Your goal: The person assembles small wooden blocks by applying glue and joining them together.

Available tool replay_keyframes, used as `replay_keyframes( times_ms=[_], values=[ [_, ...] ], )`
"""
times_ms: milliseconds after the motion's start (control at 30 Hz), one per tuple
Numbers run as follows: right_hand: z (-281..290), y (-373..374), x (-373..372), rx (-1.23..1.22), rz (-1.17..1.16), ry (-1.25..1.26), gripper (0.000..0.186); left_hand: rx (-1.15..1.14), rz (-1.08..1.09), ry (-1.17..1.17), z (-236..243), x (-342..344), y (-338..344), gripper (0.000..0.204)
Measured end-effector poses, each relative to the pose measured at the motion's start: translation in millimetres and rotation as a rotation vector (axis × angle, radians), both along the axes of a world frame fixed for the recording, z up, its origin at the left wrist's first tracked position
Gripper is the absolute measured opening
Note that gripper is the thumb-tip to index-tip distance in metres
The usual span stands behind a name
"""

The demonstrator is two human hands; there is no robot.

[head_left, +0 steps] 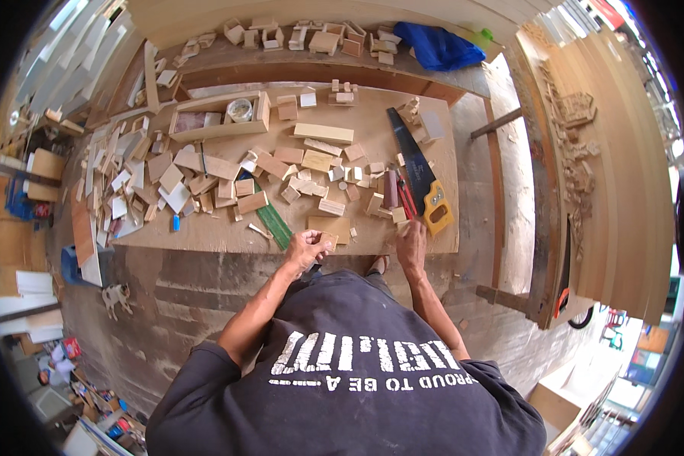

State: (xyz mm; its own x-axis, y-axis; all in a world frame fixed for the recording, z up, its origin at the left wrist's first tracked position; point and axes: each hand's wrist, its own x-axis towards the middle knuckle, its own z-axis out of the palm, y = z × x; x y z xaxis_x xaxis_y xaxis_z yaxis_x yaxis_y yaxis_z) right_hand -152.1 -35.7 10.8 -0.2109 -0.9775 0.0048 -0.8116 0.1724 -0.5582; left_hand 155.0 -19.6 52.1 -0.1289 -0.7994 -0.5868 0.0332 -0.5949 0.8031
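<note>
Wooden piece (329,240) above near edge of table (205,238)
It is pinched by the left hand (308,247), fingers nearly closed, apparently for control. The right hand (412,243), fingers curled, is positioned near the saw (419,161), presumably laid within reach; whether anything is gripped cannot be told.

Shirt (342,313): faded black | print (361,356): white block letters, smaller line alongside | sleeves (196,380): short, black

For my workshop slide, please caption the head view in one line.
Left hand holding a small tan piece, right hand near a yellow-handled saw, at a worktable strewn with wood blocks.
</note>
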Motion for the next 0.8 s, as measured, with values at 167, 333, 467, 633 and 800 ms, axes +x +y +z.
replay_keyframes(
  times_ms=[167, 333, 467, 633, 800],
  values=[
    [50.4, 0.4, 44.1, 0.058, -0.033, -0.24, 0.042, 0.002, -0.102, 0.082, -13.9, 20.7, -12.2, 0.033],
    [47.1, 22.3, 96.7, 0.322, 0.325, -0.885, 0.044, 0.009, -0.172, 0.275, -11.4, -6.7, -9.0, 0.027],
    [38.4, 26.4, 94.2, 0.225, 0.168, -0.689, 0.028, 0.057, -0.182, 0.123, -3.7, -11.5, -9.5, 0.021],
    [57.1, 29.4, 55.2, 0.229, -0.165, -0.844, 0.026, -0.299, -0.242, -0.565, -2.2, 9.4, -25.9, 0.019],
    [56.0, 35.8, 19.9, 0.226, -0.115, -0.944, 0.038, -0.883, -0.208, -0.892, 7.0, 4.4, -61.3, 0.025]
  ],
)
